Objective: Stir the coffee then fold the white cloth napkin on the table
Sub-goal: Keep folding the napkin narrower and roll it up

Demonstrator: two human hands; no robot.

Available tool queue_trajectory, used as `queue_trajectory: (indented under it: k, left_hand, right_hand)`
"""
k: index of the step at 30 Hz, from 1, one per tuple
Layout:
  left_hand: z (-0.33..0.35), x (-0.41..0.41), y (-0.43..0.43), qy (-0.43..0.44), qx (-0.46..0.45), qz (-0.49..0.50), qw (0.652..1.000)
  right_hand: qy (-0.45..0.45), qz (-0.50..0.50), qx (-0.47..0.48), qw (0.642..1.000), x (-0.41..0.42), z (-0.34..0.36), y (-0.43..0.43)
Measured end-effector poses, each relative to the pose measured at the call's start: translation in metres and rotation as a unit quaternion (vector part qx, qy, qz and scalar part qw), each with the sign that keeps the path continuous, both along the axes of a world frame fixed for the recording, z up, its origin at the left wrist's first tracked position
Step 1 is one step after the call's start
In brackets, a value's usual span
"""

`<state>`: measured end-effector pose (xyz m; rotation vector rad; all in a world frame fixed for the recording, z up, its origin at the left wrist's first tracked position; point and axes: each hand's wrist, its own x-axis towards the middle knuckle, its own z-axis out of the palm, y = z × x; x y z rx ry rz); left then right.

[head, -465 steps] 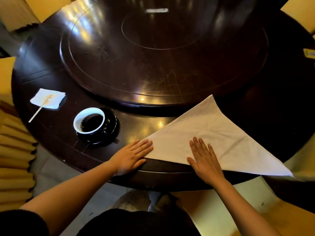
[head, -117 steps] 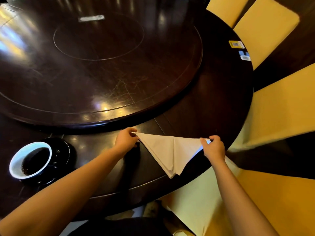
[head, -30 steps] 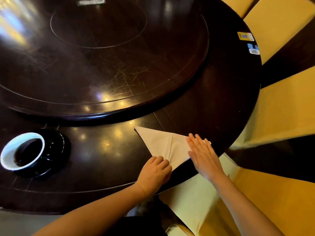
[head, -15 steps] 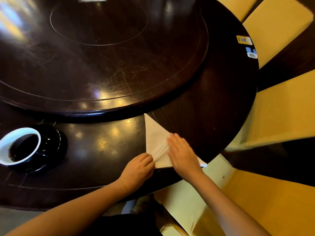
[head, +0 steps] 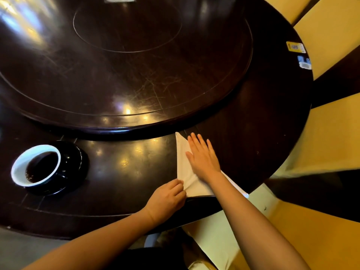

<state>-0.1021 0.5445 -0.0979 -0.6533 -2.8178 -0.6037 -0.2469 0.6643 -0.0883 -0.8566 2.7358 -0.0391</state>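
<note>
The white cloth napkin lies folded into a narrow triangle near the front edge of the dark round table, its tip pointing away from me. My right hand lies flat on it with straight fingers, covering much of its right side. My left hand has curled fingers and pinches the napkin's near left corner. A white-lined cup of dark coffee stands on a black saucer at the left, apart from both hands.
A large raised turntable fills the table's middle, its rim just beyond the napkin's tip. Yellow-covered chairs stand close on the right. Small stickers sit on the table's far right edge.
My right hand has slid forward along the napkin toward its tip. My left hand keeps hold of the near corner. The napkin is narrower than a second ago.
</note>
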Motion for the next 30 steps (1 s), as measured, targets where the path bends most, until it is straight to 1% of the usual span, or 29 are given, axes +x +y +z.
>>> queue_trajectory:
  k: [3, 7, 14, 16, 19, 21, 23, 28, 30]
  left_hand:
    - [-0.001, -0.001, -0.001, 0.011, -0.003, 0.001, 1.0]
    - [-0.002, 0.0, -0.001, 0.021, -0.006, 0.001, 1.0]
    - [0.001, -0.002, 0.002, 0.027, -0.027, 0.005, 0.999]
    - [0.002, -0.001, 0.002, 0.026, -0.032, 0.007, 0.999]
    - [0.002, 0.0, 0.002, 0.028, -0.031, 0.001, 0.999]
    - [0.0, 0.0, 0.001, 0.039, -0.028, -0.007, 0.999]
    - [0.0, 0.001, 0.0, 0.052, -0.025, -0.014, 0.998]
    - [-0.002, 0.002, -0.003, 0.054, -0.022, -0.032, 0.998]
    - [-0.001, 0.002, -0.005, 0.06, -0.022, -0.04, 0.997]
  right_hand:
    - [0.0, 0.032, -0.014, 0.999, 0.02, 0.0, 0.038]
    - [0.018, 0.093, 0.012, 0.995, 0.054, -0.003, 0.104]
    - [0.017, 0.145, 0.019, 0.989, 0.065, 0.002, 0.18]
    - [0.034, 0.141, 0.007, 0.989, 0.067, 0.003, 0.184]
    - [0.087, 0.135, -0.027, 0.987, 0.07, -0.005, 0.182]
    - [0.107, 0.134, -0.063, 0.983, 0.072, -0.007, 0.181]
    - [0.123, 0.139, -0.078, 0.98, 0.073, -0.003, 0.179]
    - [0.132, 0.168, -0.072, 0.974, 0.081, 0.007, 0.176]
    - [0.102, 0.175, -0.076, 0.976, 0.091, 0.015, 0.175]
